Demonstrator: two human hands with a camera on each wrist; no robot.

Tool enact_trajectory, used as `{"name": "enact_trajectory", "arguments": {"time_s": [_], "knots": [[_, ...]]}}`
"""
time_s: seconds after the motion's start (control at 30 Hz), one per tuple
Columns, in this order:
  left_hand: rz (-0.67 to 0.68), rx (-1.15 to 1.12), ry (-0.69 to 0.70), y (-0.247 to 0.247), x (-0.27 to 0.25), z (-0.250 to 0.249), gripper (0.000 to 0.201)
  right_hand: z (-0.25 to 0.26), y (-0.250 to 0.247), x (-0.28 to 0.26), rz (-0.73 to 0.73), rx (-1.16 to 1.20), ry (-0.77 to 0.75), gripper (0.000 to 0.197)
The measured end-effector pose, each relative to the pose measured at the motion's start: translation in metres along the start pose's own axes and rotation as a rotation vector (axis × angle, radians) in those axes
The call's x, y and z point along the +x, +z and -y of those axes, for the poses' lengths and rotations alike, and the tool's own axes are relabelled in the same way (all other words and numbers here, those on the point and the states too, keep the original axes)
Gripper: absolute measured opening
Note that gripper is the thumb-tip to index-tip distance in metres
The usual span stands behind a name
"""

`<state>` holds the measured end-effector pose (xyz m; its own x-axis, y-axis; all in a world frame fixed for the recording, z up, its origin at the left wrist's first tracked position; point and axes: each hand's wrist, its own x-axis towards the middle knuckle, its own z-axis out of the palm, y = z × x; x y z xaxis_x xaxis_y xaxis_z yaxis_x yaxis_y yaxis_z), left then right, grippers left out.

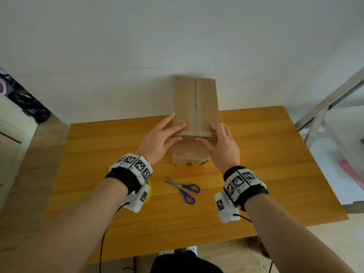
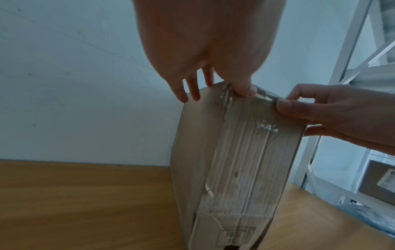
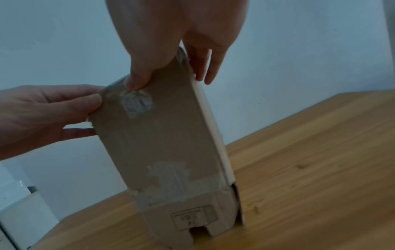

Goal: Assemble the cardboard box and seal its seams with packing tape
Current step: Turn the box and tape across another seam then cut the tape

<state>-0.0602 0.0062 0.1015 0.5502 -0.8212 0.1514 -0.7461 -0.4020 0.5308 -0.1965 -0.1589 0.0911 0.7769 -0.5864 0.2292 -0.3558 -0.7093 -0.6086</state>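
Observation:
A tall brown cardboard box [image 1: 196,107] stands upright on the wooden table [image 1: 275,154], its top flaps closed along a centre seam. My left hand [image 1: 173,133] grips the box's near top edge at the left corner, thumb on the near face and fingers over the top. My right hand [image 1: 215,134] grips the right corner the same way. In the left wrist view, clear tape [image 2: 241,160] runs down the near face of the box [image 2: 192,143]. The right wrist view shows the box [image 3: 162,143] slightly tilted, its lower flaps touching the table.
Blue-handled scissors [image 1: 185,189] lie on the table in front of the box. A yellow tape roll [image 1: 149,189] is partly hidden beneath my left wrist. A white wall stands just behind the box. A metal shelf frame [image 1: 325,107] stands to the right of the table.

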Motion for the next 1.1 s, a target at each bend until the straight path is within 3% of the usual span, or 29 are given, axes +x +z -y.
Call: {"name": "enact_trajectory", "arguments": {"time_s": [0.13,0.3,0.43,0.53,0.6,0.77,0.93,1.1], "knots": [[0.079,-0.074,-0.005,-0.011,0.002,0.011,0.047,-0.017,-0.018,0.004,0.072,0.127,-0.066,0.043],[0.202,-0.101,-0.108,-0.017,-0.008,0.009,0.073,-0.017,-0.024,0.002,0.139,0.057,-0.071,0.051],[0.086,-0.119,-0.124,-0.013,-0.005,-0.001,0.063,0.004,-0.013,0.006,0.006,-0.155,-0.279,0.046],[-0.064,-0.06,-0.009,-0.014,0.002,-0.01,0.044,0.019,0.0,0.011,-0.03,-0.175,-0.473,0.029],[-0.089,-0.013,0.07,-0.014,0.005,-0.013,0.037,0.023,0.007,0.013,-0.041,-0.172,-0.515,0.023],[-0.066,0.059,0.15,-0.013,0.007,-0.005,0.037,0.017,0.008,0.012,-0.069,-0.165,-0.497,0.019],[-0.054,0.064,0.15,-0.017,0.012,0.0,0.025,-0.002,-0.009,0.015,-0.065,-0.138,-0.391,0.024],[-0.033,0.034,0.159,-0.017,0.017,-0.002,0.03,-0.022,-0.022,0.014,-0.097,-0.083,-0.312,0.016]]}}
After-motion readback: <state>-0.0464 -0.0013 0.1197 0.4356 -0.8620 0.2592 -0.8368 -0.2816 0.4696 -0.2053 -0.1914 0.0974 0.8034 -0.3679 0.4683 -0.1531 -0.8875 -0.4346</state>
